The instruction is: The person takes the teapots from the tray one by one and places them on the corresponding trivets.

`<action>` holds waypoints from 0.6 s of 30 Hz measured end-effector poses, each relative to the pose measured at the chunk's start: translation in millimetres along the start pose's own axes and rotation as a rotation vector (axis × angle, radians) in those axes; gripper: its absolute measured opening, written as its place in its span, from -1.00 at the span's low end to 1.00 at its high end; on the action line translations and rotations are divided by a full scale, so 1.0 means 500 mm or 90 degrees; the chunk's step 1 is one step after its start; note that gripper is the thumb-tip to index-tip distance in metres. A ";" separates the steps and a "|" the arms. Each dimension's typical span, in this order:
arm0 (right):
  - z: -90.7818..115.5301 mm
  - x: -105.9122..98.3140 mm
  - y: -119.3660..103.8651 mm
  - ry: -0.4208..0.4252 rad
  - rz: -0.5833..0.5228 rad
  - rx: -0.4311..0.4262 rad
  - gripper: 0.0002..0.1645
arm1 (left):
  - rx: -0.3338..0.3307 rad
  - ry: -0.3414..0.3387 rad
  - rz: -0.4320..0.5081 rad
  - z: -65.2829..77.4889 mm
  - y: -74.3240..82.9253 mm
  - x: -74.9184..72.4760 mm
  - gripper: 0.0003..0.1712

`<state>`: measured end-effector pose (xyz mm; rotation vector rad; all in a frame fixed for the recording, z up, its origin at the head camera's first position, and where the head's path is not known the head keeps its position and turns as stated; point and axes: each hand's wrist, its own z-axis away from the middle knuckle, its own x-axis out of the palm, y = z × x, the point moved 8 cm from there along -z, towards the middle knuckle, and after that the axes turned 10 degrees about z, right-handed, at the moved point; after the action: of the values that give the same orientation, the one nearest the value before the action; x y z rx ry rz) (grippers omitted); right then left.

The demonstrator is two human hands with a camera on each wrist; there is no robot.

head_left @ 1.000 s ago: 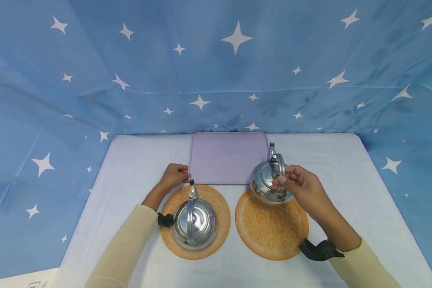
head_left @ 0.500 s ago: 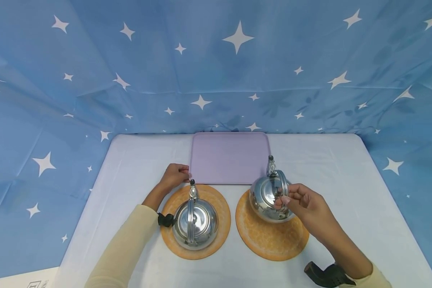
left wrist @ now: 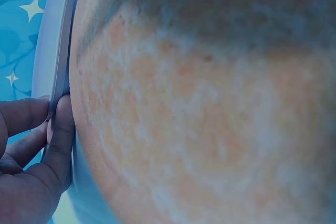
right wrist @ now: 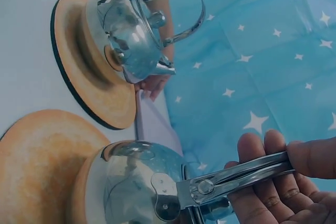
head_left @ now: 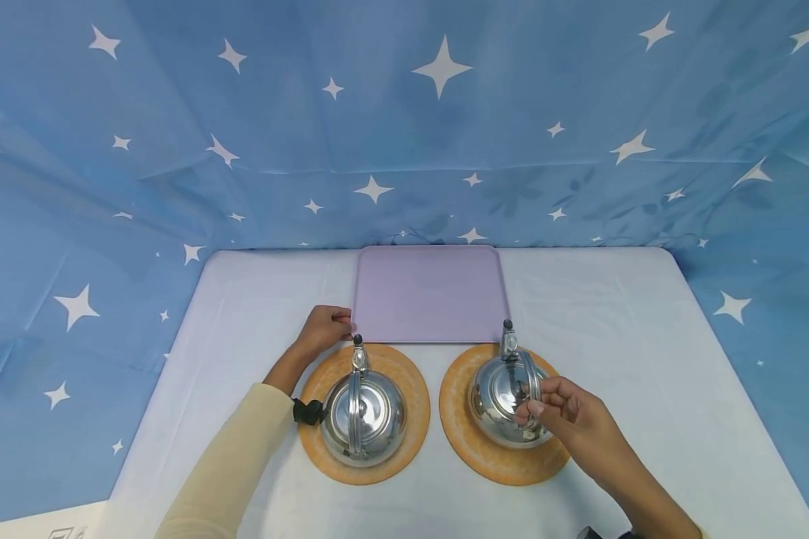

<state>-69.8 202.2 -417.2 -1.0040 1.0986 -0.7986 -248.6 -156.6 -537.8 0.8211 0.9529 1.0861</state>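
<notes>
My right hand grips the arched handle of a shiny steel kettle, thumb on one side and fingers on the other, as the right wrist view shows. That kettle is right over the right round orange mat, its spout toward the tray. A matching kettle stands upright on the left orange mat, handle up and untouched. Beyond it, my left hand pinches the near left corner of a flat lilac tray; the left wrist view shows thumb and fingers at its edge.
Both mats lie side by side on a white-covered table, just in front of the tray. A blue star-patterned cloth rises behind the table's far edge and along its sides. A printed pale sheet shows at the lower left corner.
My right hand has drawn the right kettle back toward me, from the tray's near right corner to over the middle of the right mat. My left hand keeps its place at the tray.
</notes>
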 end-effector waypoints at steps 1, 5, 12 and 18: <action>0.002 0.001 0.002 0.000 0.000 -0.001 -0.68 | 0.000 0.000 -0.001 0.000 -0.001 0.000 -0.55; 0.006 0.006 0.010 -0.008 -0.017 -0.006 -0.67 | 0.002 0.004 -0.001 0.001 -0.001 -0.003 -0.55; 0.010 0.011 0.017 -0.022 -0.025 -0.023 -0.70 | 0.006 -0.001 0.004 0.004 -0.006 -0.004 -0.55; 0.013 0.012 0.018 -0.028 -0.029 -0.006 -0.65 | 0.008 -0.002 0.016 0.010 -0.008 -0.006 -0.55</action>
<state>-61.7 201.4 -426.8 -1.0533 1.0453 -0.8055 -243.1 -161.1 -539.0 0.8478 0.9494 1.1012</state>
